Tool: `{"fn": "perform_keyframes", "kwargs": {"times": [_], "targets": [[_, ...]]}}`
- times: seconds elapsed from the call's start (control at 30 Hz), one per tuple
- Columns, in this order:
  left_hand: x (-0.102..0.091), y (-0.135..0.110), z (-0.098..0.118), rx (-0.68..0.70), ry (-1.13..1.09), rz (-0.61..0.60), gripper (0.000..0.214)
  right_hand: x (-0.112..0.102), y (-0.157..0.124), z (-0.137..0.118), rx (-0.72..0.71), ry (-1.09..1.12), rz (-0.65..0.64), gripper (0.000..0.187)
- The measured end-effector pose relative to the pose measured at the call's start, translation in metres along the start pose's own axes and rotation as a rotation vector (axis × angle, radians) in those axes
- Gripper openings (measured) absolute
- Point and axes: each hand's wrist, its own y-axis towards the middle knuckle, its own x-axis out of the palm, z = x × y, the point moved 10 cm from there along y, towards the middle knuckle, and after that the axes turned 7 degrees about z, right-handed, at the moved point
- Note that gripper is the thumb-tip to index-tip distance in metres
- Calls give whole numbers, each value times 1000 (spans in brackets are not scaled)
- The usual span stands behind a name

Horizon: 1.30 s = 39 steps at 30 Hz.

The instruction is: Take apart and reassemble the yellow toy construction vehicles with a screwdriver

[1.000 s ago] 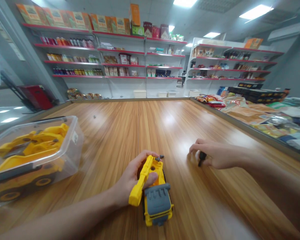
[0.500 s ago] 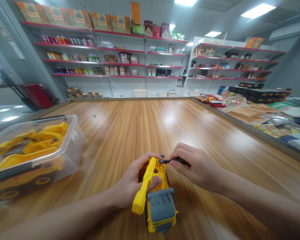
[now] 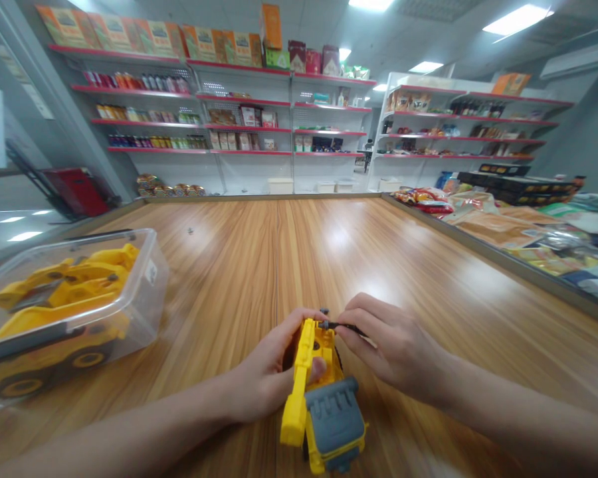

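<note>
A yellow toy excavator (image 3: 299,398) with a grey rear part (image 3: 335,415) is close in front of me, its arm lying along the left side. My left hand (image 3: 274,372) wraps round its left side, the thumb across the yellow body. In my right hand (image 3: 386,338) is a small dark screwdriver (image 3: 347,326), pinched between thumb and fingers. Its tip meets a small grey screw-like piece (image 3: 323,324) at the far end of the toy. The fingers cover most of the screwdriver's handle.
On the left stands a clear plastic box (image 3: 152,285) holding yellow toy vehicle parts (image 3: 70,282). A tiny grey piece (image 3: 190,231) lies far back on the wooden table (image 3: 239,265). Packaged goods (image 3: 503,219) are beyond the right edge, and stocked shelves (image 3: 244,126) stand behind.
The toy has shifted slightly right and nearer, turning a little, with my left hand round it. My right hand has rolled slightly around the screwdriver, which stays against the small grey piece.
</note>
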Motion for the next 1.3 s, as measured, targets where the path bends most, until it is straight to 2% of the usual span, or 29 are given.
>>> {"fn": "perform_keyframes", "kwargs": {"times": [0.13, 0.23, 0.27, 0.4, 0.57, 0.7, 0.9, 1.0, 1.1, 1.23, 1.3], "targets": [[1, 0, 0, 0, 12, -1, 36, 12, -2, 7, 98, 14, -61, 29], [3, 0, 1, 11, 1, -17, 37, 8, -2, 8, 132, 94, -27, 12], [3, 0, 1, 8, -3, -24, 37, 6, -1, 7, 134, 116, -12, 7], [5, 0, 2, 8, 19, -39, 37, 1, 1, 4, 98, 73, -29, 10], [9, -2, 4, 28, 41, -86, 39, 5, 2, -1, 36, -81, -97, 25], [10, -3, 4, 48, 54, -85, 40, 5, 2, 0, 91, 25, -111, 11], [11, -2, 1, 26, 2, -87, 42, 8, 1, -3, 73, -4, -144, 23], [12, -1, 1, 33, -10, -96, 40, 5, 3, -1, 113, 43, -111, 11], [13, -2, 1, 17, 2, -102, 39, 1, 4, -2, 113, 86, -66, 9], [13, -1, 3, 24, 34, -104, 38, 5, 3, -2, 105, 42, -95, 21], [12, 0, 4, 30, 36, -101, 37, 4, 3, -2, 117, 65, -90, 15]]}}
